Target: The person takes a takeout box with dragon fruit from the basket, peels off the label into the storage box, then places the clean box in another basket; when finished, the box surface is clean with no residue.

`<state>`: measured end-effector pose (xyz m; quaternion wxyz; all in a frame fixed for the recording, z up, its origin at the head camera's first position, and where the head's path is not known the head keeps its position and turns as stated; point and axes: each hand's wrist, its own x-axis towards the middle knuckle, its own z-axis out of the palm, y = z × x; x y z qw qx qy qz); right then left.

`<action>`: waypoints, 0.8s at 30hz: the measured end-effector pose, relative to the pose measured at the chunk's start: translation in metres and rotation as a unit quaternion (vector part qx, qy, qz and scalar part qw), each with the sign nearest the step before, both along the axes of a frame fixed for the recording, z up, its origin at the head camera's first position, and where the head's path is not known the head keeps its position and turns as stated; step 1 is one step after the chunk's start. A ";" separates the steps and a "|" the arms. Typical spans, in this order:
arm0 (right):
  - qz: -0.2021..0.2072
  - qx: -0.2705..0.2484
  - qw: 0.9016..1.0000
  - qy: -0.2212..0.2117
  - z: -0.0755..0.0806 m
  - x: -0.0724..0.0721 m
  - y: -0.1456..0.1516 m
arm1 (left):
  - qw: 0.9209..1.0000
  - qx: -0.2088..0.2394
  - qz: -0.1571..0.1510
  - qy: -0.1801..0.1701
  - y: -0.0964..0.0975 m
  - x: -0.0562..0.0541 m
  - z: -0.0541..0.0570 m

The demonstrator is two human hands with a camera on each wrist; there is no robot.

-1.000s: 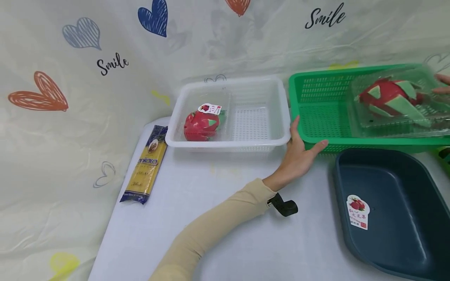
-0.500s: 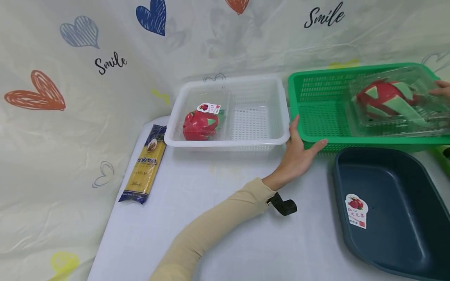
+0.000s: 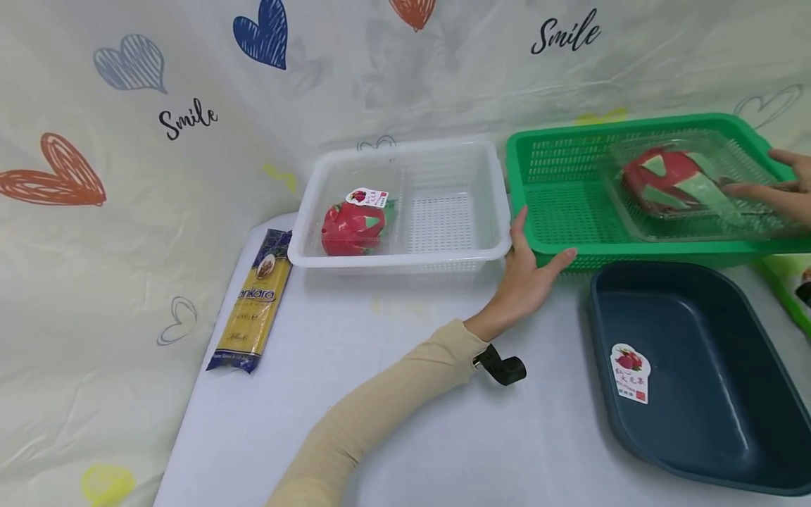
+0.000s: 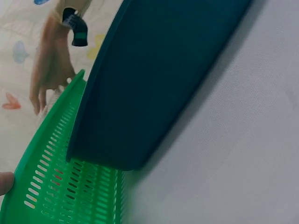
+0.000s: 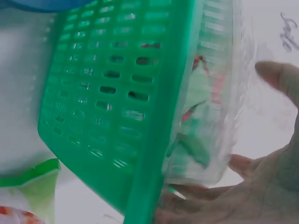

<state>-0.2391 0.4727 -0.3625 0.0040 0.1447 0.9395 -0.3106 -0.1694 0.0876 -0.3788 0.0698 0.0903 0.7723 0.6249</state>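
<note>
Two hands are at the green basket (image 3: pixel 602 249), but only the right hand (image 3: pixel 788 201) is close to the clear box (image 3: pixel 697 227) with the dragon fruit (image 3: pixel 665 179) inside. The box sits toward the right end of the basket, its top standing above the rim in the right wrist view. What counts most, I judge, is that it lies to the left of the right fingers, its long axis running roughly left to right (much as the basket's own does), so the hand meets it at the short right end. Those fingers are spread, the thumb apart from the rest; I cannot tell how firmly any of them touch. At the basket's near left corner is the left hand (image 3: pixel 526 282), thumb and forefinger spread wide, other fingers mostly hidden, the box well apart from it to the right. A white basket (image 3: pixel 446 218) stands just left, a blue tub (image 3: pixel 690 366) on the near side.
</note>
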 end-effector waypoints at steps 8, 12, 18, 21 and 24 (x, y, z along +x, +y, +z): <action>0.064 0.033 0.997 0.004 -0.041 -0.013 0.028 | 1.000 -0.006 -0.007 -0.003 -0.002 0.000 -0.001; 0.062 0.041 0.997 0.009 -0.046 -0.009 0.028 | 1.000 -0.006 -0.006 -0.003 -0.002 0.000 0.000; 0.037 0.050 0.998 0.000 -0.041 -0.001 0.018 | 1.000 -0.003 -0.012 -0.003 -0.002 0.000 0.000; 0.040 0.069 0.997 -0.012 -0.039 0.000 0.016 | 1.000 -0.003 -0.013 -0.001 -0.002 0.000 -0.001; 0.046 0.076 0.996 -0.009 -0.038 -0.002 0.016 | 1.000 -0.003 -0.015 -0.001 -0.002 0.000 -0.001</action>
